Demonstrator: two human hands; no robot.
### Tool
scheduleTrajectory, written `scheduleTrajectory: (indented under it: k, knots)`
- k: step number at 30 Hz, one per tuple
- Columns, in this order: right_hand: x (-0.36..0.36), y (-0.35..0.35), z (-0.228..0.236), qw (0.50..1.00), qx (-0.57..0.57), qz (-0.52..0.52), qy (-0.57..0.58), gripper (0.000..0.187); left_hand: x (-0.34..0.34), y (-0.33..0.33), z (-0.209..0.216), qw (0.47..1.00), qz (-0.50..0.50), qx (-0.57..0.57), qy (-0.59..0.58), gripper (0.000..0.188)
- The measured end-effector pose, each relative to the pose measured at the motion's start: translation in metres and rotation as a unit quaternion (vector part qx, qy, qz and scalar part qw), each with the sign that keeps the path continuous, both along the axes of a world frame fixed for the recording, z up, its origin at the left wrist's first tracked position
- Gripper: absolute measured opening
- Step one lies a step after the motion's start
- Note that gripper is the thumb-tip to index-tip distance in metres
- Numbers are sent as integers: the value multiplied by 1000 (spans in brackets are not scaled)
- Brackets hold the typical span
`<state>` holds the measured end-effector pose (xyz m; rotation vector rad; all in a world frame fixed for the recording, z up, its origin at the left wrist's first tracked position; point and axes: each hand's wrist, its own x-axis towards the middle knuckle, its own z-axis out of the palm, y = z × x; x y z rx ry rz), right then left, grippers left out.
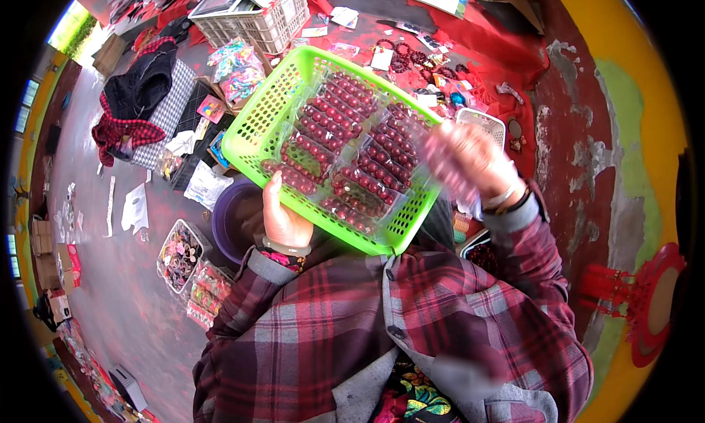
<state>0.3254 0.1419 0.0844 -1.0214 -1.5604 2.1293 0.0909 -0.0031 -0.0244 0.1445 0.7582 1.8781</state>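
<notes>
Green basket [257, 122], perforated: carries two side-by-side rows of clear-bagged dk-red beads [323, 122]. Flr [132, 291] to my L: grey w/ reddish patches. Directly on it I note white paper scraps [135, 208], purple tub [222, 221], white tray [205, 241] w/ small assorted pcs, clear pkts [209, 291] adj. Ahead of me, rumpled red cloth [514, 56]: bears dk-red bead loops [404, 56], white cards [382, 59], misc. small items.

Daylight was bright, glaring nearly white at the opening [82, 35] on the upper left. Glints speckled the plastic packets [330, 122]. Motion blurred the right hand [481, 162], while the green basket [268, 107] looked sharp. A hazy smear softened the jacket's [308, 320] lower front. The yellow wall [639, 70] curved against a black rim.
</notes>
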Motion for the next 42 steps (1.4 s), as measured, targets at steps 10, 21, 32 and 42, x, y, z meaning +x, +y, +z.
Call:
scheduleTrajectory:
  k: [10, 21, 32, 42]
  knots:
    - [-22, -18, -40, 988, 79, -132, 33, 36, -9, -1, 5, 999, -22, 10, -48, 46]
    - [-17, 24, -66, 965, -17, -206, 161, 30, -50, 36, -1, 999, -13, 23, -29, 41]
    - [8, 27, -81, 959, 213, -134, -135, 36, 10, -12, -19, 997, -36, -1, -65, 35]
    - [25, 14, -83, 925, 330, -51, -184, 36, -4, -76, -27, 922, -375, -54, -78, 51]
